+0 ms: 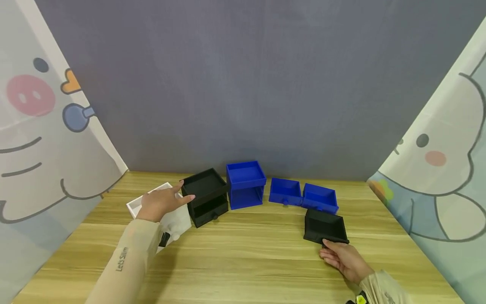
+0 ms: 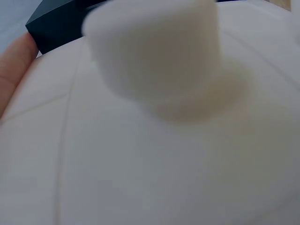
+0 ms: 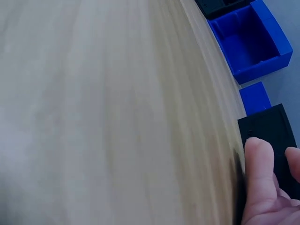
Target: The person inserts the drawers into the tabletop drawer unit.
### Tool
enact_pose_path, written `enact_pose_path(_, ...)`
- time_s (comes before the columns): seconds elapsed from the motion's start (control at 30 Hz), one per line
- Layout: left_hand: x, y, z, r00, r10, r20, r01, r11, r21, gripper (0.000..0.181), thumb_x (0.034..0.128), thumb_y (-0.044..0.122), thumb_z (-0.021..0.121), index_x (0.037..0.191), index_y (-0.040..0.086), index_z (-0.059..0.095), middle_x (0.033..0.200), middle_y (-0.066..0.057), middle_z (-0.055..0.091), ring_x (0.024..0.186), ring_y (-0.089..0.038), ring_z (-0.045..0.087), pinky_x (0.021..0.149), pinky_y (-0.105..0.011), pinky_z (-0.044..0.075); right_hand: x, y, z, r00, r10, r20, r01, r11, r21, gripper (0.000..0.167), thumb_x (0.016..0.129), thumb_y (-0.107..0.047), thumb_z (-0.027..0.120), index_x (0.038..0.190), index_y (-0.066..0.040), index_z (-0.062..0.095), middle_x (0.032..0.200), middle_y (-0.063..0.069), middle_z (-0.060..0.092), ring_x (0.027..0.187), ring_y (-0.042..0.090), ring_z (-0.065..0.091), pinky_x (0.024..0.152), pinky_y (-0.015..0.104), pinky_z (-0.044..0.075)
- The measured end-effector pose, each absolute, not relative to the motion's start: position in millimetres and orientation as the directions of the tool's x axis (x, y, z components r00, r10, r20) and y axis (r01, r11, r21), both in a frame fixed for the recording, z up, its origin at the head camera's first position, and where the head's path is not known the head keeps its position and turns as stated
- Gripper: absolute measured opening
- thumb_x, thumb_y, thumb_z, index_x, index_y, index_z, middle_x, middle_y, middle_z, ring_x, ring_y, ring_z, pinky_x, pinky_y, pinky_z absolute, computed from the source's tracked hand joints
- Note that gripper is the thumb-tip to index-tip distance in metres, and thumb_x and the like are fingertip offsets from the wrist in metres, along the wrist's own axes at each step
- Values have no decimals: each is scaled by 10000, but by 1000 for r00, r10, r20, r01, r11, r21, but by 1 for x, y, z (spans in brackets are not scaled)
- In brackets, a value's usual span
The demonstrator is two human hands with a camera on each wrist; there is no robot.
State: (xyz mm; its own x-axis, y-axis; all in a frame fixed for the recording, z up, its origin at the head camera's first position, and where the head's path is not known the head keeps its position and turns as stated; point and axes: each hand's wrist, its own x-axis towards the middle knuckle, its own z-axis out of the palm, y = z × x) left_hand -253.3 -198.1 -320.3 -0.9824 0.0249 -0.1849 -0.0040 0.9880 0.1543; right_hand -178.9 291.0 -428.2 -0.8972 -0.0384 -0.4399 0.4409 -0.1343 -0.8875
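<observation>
My left hand [image 1: 159, 203] reaches over a white box [image 1: 178, 221], its index finger and thumb spread against the left side of a black cabinet [image 1: 204, 185]. This cabinet has a tray-like top, an open upper slot and a drawer with a round knob in the lower one. In the left wrist view, a fingertip [image 2: 18, 63] touches the cabinet's dark corner [image 2: 56, 26]. My right hand [image 1: 347, 259] pinches the front of a loose black drawer [image 1: 325, 226]; the right wrist view shows the hand [image 3: 272, 199] at the drawer [image 3: 269, 126].
A blue cabinet [image 1: 246, 177] with an empty lower slot stands right of the black one. Two loose blue drawers [image 1: 285, 192] [image 1: 320, 198] lie behind the black drawer. A grey cloth wall [image 1: 247, 84] rises behind the wooden table [image 1: 243, 261], with printed cloths on both sides.
</observation>
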Motion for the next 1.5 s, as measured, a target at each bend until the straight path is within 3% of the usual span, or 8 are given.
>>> enact_pose_path(0.2,-250,-198,-317,-981,25,-192,-3,990,141,922,850,791,322,1542,191,220,694,-64,574,559,-255,466,750,-548,402,-179,288,-432,-908,-23,-418,414,-194,-889,182,974,-88,559,895,-89,723,790,36,704,724,92,687,697,204,527)
enact_pose_path(0.4,-252,-197,-317,-980,25,-197,-6,988,152,908,857,781,326,1545,199,213,635,-70,518,506,-173,320,577,-377,343,-177,288,-426,-918,-48,-394,393,-262,-882,253,989,-66,521,848,-118,725,790,39,706,722,94,686,697,192,523)
enact_pose_path(0.67,-253,-199,-317,-978,25,-208,-12,985,174,915,861,774,337,1548,186,197,606,-63,528,486,-138,246,505,-308,253,-173,284,-422,-917,-10,-398,386,-270,-882,258,995,-61,505,853,-127,710,799,49,701,731,101,686,712,203,524)
enact_pose_path(0.83,-254,-197,-318,-977,31,-210,-6,985,173,909,863,772,336,1547,188,202,605,-67,524,480,-135,238,495,-303,245,-169,284,-421,-922,-23,-387,379,-257,-889,268,997,-61,499,858,-134,716,814,39,702,745,95,685,722,202,523)
enact_pose_path(1.23,-258,-196,-321,-978,34,-208,-11,978,208,923,857,772,358,1548,182,196,643,-58,525,497,-169,322,526,-329,295,-168,265,-407,-944,-207,-256,304,-249,-920,246,1008,-87,481,939,-162,704,856,0,709,788,57,676,732,174,510)
enact_pose_path(1.5,-255,-196,-321,-977,35,-210,-11,977,212,920,861,768,353,1548,176,194,630,-66,523,480,-152,272,513,-321,279,-175,240,-406,-945,-251,-211,269,-225,-936,189,1001,-78,488,1080,-53,658,865,6,701,782,59,671,726,185,515)
